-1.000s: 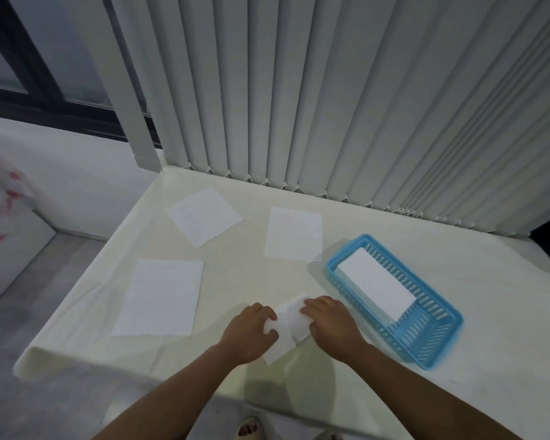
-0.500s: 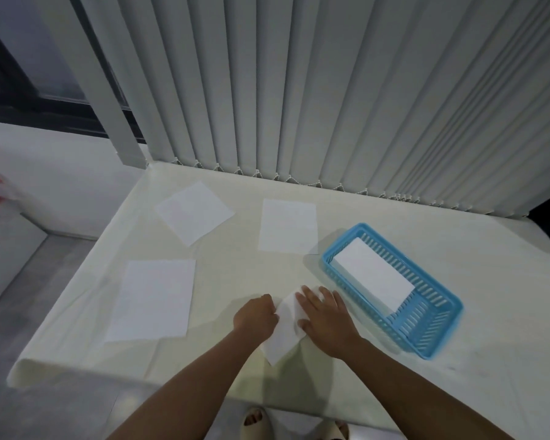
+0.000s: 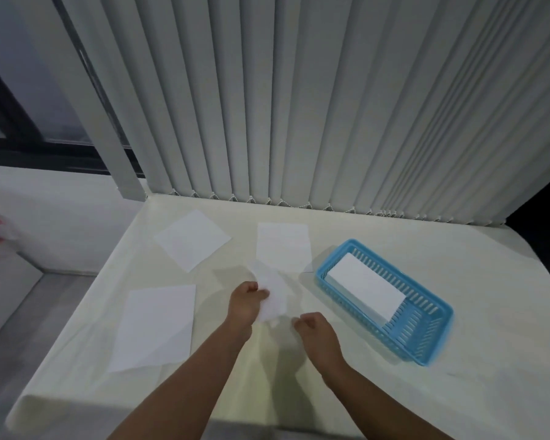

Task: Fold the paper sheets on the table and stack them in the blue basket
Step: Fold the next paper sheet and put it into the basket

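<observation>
Since 0.5 s ago the folded sheet (image 3: 272, 295) had come up off the table (image 3: 394, 408): both hands were pressing it flat then, but now the left hand (image 3: 246, 301) alone held it, fingers pinched shut on its left edge, paper standing up w/ some blur. Right hand (image 3: 315, 327) had let go and sat just beside the sheet's lower corner, fingers curled loosely inward; couldn't tell if it touched the paper, and it held nothing as far as I saw.

What that meant for the task, as I read it: creasing on this sheet looked done and I was in the pick-up phase, w/ the carry to the blue basket (image 3: 432, 354) next. Basket sat to the right of my hands, near but apart, angled on the table, and already had one folded piece (image 3: 365, 287) lying flat in its far half.

Still unfolded on the table: three sheets. Near-left sheet (image 3: 156, 325), far-left sheet (image 3: 191, 238) turned diagonal, and the far-middle sheet (image 3: 283, 246) directly behind the lifted one, partly covered by it in view. So roughly two of five handled, three to go, by my count.

Watch item: one-hand pinch on thin paper could let the fold spring open during the carry; I'd have wanted to lay it squarely on the piece in the basket.
</observation>
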Action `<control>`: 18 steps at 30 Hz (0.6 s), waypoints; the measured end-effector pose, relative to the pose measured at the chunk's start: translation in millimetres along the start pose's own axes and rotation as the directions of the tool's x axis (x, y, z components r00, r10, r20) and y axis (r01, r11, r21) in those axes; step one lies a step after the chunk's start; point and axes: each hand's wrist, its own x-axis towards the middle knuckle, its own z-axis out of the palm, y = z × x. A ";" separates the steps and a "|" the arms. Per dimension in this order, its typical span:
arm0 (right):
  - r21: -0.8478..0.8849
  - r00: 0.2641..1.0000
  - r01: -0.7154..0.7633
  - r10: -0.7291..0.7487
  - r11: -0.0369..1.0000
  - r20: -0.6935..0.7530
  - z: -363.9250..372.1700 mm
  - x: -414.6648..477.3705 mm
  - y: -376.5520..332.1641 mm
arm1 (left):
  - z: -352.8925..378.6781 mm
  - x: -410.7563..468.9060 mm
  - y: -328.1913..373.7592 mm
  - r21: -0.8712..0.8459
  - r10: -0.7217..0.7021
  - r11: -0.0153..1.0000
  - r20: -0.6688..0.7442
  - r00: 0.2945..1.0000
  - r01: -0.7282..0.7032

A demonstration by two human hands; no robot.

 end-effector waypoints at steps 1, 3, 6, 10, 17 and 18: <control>0.082 0.997 -0.068 0.064 0.994 0.043 1.4 -3.2 -6.1 | 1.5 -2.6 4.4 -0.071 -0.001 0.997 0.016 1.000 0.003; 0.269 0.981 -0.179 0.149 0.947 0.127 3.3 -6.4 -17.7 | 5.8 -9.0 12.3 -0.196 -0.005 0.981 0.029 1.000 0.010; 0.514 0.977 -0.211 0.159 0.831 0.144 1.7 -5.5 -32.6 | 12.6 -20.8 17.3 -0.342 -0.030 0.939 0.048 0.998 0.045; 0.628 0.992 -0.114 0.120 0.770 0.032 -9.0 1.3 -43.7 | 19.5 -34.0 20.2 -0.402 -0.054 0.909 0.141 0.989 0.107; 0.771 0.987 -0.162 0.117 0.616 0.114 -48.5 6.8 -39.5 | 55.8 -22.6 37.5 -0.466 -0.052 0.859 0.334 0.941 0.212; 0.794 0.986 -0.165 0.121 0.586 0.116 -55.6 7.6 -39.1 | 65.4 -24.2 39.7 -0.462 -0.046 0.861 0.348 0.936 0.214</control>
